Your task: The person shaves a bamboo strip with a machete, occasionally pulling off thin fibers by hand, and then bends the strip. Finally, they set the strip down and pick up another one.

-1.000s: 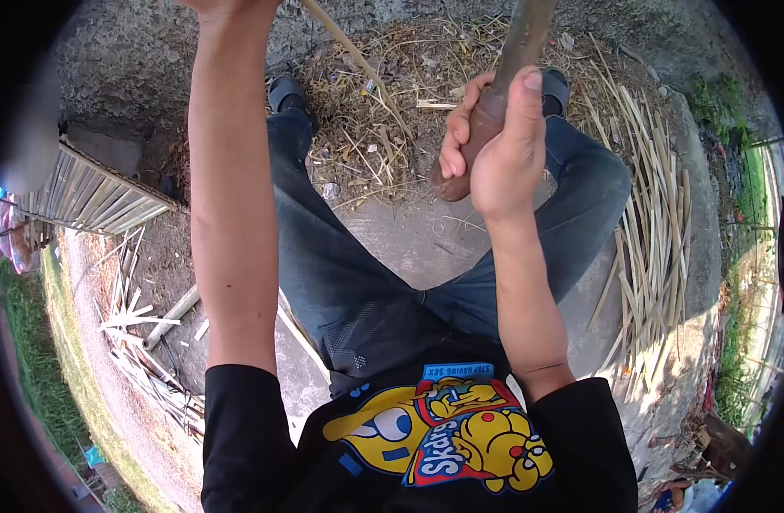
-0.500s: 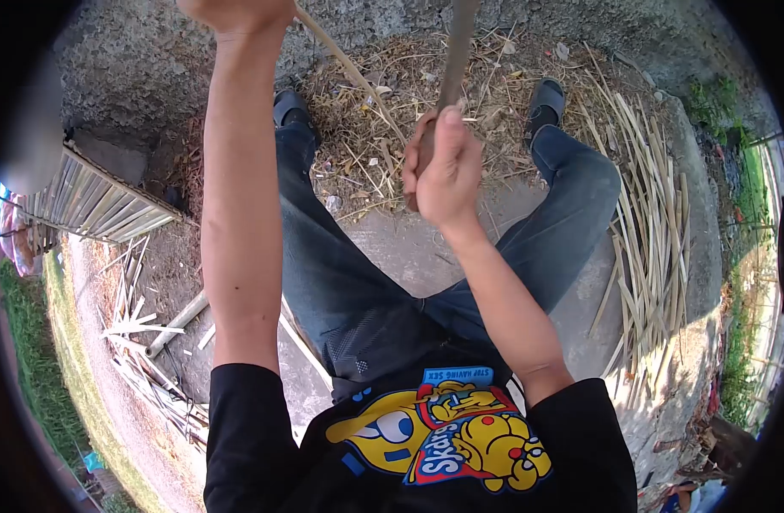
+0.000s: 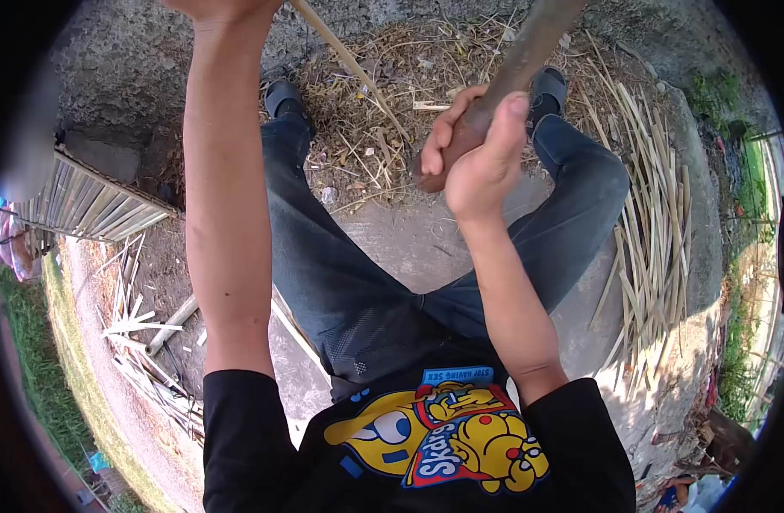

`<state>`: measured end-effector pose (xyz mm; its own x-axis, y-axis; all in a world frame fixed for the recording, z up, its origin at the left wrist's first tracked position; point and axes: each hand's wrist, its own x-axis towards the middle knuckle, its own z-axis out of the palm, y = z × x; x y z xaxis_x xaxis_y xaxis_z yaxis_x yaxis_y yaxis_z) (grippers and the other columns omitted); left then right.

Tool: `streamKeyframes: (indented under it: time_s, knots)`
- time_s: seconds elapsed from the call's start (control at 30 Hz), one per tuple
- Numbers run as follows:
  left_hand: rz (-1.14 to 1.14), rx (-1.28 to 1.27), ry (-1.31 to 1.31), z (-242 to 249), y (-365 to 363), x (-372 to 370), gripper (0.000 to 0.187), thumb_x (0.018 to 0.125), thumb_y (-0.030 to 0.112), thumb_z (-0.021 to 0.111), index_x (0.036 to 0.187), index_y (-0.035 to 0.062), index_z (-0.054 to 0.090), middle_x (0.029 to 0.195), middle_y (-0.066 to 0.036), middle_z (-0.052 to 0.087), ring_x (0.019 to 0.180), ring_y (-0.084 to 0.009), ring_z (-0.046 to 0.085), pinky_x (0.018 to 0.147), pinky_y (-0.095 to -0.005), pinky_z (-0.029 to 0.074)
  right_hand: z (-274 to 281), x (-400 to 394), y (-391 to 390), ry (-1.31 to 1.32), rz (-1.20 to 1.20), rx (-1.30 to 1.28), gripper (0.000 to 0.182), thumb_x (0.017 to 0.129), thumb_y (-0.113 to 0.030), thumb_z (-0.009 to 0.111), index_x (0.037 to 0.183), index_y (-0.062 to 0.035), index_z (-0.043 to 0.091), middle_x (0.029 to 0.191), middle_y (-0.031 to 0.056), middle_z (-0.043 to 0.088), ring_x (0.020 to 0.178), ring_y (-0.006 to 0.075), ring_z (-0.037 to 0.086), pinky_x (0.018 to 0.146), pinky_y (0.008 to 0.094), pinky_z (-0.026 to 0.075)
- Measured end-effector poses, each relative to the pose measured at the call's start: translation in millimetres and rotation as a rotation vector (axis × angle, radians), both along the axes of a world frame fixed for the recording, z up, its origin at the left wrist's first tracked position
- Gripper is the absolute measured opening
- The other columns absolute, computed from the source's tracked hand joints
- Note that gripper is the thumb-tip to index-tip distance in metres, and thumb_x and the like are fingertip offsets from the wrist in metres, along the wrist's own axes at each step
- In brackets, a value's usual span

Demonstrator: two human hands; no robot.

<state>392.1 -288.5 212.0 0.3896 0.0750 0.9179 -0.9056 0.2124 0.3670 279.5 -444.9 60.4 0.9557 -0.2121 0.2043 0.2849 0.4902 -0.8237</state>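
My right hand [image 3: 486, 167] is closed around the dark handle of a machete [image 3: 537, 51]. The grey blade slants up to the right, its tip past the top edge of the view. High on the left, my left hand [image 3: 225, 7] is mostly cut off by the frame. A thin bamboo strip [image 3: 345, 58] runs from beside that hand down toward the littered ground, and it appears gripped there, though the fingers are out of sight. The two hands are well apart, and the blade does not touch the strip.
Split bamboo strips [image 3: 652, 231] lie in a long pile at my right. More strips and a bamboo piece [image 3: 171, 325] lie to the left, below a slatted bamboo panel [image 3: 110, 205]. Shavings [image 3: 375, 154] cover the ground between my feet, before a rough wall [image 3: 152, 51].
My right hand has shifted right, and the machete has tilted from nearly upright to leaning right. My left arm has drifted slightly left and up, with the strip moving slightly.
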Motion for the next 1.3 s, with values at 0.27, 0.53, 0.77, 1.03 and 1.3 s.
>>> streamKeyframes:
  time_s: [0.27, 0.53, 0.77, 1.03, 1.3]
  knots:
    - [0.031, -0.07, 0.147, -5, 36, -7, 0.051, 0.105, 0.052, 0.04, 0.068, 0.016, 0.036, 0.052, 0.004, 0.026, 0.04, -0.009, 0.021, 0.041, -0.0249, 0.024, -32, 13, -19, 0.456, 0.277, -0.038, 0.065, 0.103, -0.065, 0.037, 0.079, -0.0058, 0.051, 0.059, 0.0031, 0.049, 0.039, 0.0126, 0.046, 0.036, 0.0297, 0.039]
    - [0.025, -0.119, 0.145, -5, 28, -1, 0.052, 0.104, 0.053, 0.04, 0.068, 0.016, 0.036, 0.052, 0.004, 0.025, 0.041, -0.0105, 0.021, 0.041, -0.0259, 0.023, -65, -9, 25, 0.379, 0.348, -0.28, 0.063, 0.102, -0.066, 0.038, 0.086, -0.006, 0.05, 0.06, 0.0027, 0.048, 0.042, 0.0136, 0.046, 0.042, 0.0317, 0.041]
    - [-0.08, -0.217, 0.277, -12, 67, -7, 0.051, 0.107, 0.042, 0.035, 0.066, 0.0119, 0.032, 0.055, -0.001, 0.025, 0.046, -0.0124, 0.019, 0.046, -0.0315, 0.024, -3, 19, -5, 0.228, 0.182, -0.254, 0.063, 0.103, -0.064, 0.041, 0.085, -0.0046, 0.054, 0.06, 0.0026, 0.05, 0.041, 0.0106, 0.048, 0.038, 0.0271, 0.04]
    - [-0.872, -0.551, 0.303, -15, 36, 6, 0.051, 0.105, 0.052, 0.039, 0.068, 0.0168, 0.035, 0.054, 0.004, 0.024, 0.044, -0.0099, 0.02, 0.043, -0.026, 0.024, -104, -4, 41, 0.413, 0.365, -0.554, 0.059, 0.103, -0.06, 0.045, 0.08, -0.0058, 0.05, 0.057, 0.0039, 0.046, 0.04, 0.0139, 0.047, 0.039, 0.0303, 0.039]
    - [0.03, -0.091, 0.103, -14, 52, 18, 0.051, 0.107, 0.051, 0.038, 0.069, 0.0169, 0.035, 0.055, 0.004, 0.024, 0.044, -0.0087, 0.018, 0.044, -0.0271, 0.024, -57, 15, -16, 0.592, 0.326, -0.152, 0.061, 0.101, -0.066, 0.043, 0.089, -0.0064, 0.051, 0.063, 0.0032, 0.05, 0.039, 0.0131, 0.045, 0.037, 0.0307, 0.038]
